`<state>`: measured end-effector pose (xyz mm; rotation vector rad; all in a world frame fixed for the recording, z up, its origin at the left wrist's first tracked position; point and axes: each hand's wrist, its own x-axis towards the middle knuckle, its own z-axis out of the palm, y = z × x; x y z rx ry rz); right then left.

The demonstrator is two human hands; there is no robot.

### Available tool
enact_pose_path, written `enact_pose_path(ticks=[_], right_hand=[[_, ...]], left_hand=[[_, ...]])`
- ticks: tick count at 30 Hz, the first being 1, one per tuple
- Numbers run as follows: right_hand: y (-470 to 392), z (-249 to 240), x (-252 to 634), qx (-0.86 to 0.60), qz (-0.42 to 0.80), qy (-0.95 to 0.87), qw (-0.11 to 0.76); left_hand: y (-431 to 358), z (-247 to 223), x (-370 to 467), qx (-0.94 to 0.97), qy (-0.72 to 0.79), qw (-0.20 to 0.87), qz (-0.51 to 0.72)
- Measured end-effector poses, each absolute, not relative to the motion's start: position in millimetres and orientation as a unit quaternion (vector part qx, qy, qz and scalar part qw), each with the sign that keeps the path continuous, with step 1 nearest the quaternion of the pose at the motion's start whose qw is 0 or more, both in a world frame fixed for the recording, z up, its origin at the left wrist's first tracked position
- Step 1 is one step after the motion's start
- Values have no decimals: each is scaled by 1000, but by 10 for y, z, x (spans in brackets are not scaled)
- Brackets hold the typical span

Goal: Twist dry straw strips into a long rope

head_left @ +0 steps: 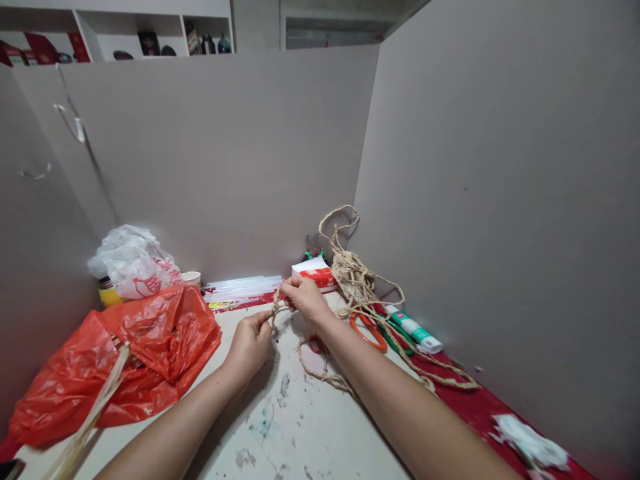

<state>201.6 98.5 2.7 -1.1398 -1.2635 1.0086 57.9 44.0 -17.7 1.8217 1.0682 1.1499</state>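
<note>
Panels [225, 153] edge the pale worktop [255, 427] at left, back and right. Room for the hands lies between the red bag [165, 333] at left and the rope heap [353, 273] near the back-right corner. Left hand [251, 343], thumb uppermost, pinches a braided cord [275, 308]; right hand [303, 297], farther forward, pinches its upper part.

Large bag [165, 327] left on table [250, 420], smaller bag [133, 257] behind; rope heap [353, 275] right; rods [245, 289] between bags and heap.
</note>
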Motion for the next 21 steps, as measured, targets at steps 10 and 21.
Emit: enact_pose_path(ticks=[10,21], right_hand=[[889,102,2024,-415,464,-571,536],[1116,-245,2026,-490,410,-560,527]], left_hand=[[433,-193,538,723,411,319,455],[339,-375,717,491,434,610,446]])
